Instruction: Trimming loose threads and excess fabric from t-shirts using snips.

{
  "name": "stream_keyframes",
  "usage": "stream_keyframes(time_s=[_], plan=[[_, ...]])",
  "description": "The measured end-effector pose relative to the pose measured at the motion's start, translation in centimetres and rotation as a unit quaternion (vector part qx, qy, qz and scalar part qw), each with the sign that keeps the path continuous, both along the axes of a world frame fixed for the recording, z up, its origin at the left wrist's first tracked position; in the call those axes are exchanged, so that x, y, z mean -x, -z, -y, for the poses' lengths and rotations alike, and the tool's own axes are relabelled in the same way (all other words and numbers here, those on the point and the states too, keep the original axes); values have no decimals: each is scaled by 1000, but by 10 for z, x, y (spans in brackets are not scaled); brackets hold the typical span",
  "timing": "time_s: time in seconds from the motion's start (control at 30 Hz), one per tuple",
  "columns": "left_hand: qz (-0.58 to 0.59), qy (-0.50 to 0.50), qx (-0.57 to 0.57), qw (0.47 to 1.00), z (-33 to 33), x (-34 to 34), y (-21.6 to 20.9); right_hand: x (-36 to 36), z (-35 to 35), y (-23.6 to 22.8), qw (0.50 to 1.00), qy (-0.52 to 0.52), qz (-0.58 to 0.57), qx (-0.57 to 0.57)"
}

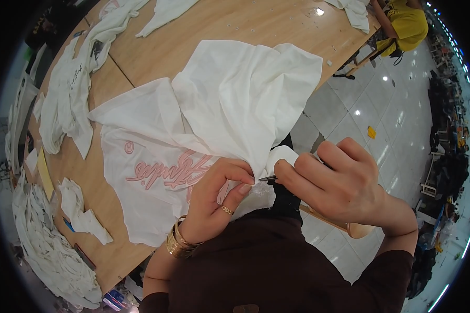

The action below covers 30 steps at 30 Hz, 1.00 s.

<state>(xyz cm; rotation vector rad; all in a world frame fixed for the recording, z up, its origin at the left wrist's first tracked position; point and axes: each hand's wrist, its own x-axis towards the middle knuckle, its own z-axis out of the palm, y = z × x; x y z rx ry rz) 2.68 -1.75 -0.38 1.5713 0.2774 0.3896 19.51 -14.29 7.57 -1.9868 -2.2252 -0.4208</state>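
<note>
While the left hand pinches a fold of the white shirt at the table edge, the right hand, at three o'clock from it, grips a small metal tool whose tip meets the cloth. Beyond, the shirt spreads over the wooden table. More white cloth lies at ten o'clock.

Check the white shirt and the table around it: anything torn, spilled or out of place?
Nothing looks damaged or spilled. The white shirt lies rumpled, its back folded over the pink print. The left hand pinches its edge; the right hand holds a small dark tool there. Other white garments lie loosely heaped on the wooden table.
</note>
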Motion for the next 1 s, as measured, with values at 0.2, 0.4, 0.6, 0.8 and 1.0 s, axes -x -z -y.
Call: stream_keyframes(time_s=[0.2,0.4,0.6,0.8,1.0], plan=[[-4,-1,32,999,1,-2,-3,0,1,-1,999,-3,36,2],[2,10,52,999,2,-3,-3,1,3,0,999,-8,49,3],[4,42,93,995,0,-2,-3,2,3,0,999,4,36,-2],[-4,16,84,996,-1,0,-5,0,4,-9,999,16,-21,29],[-2,2,2,1000,2,0,-5,3,4,-14,992,27,-76,99]])
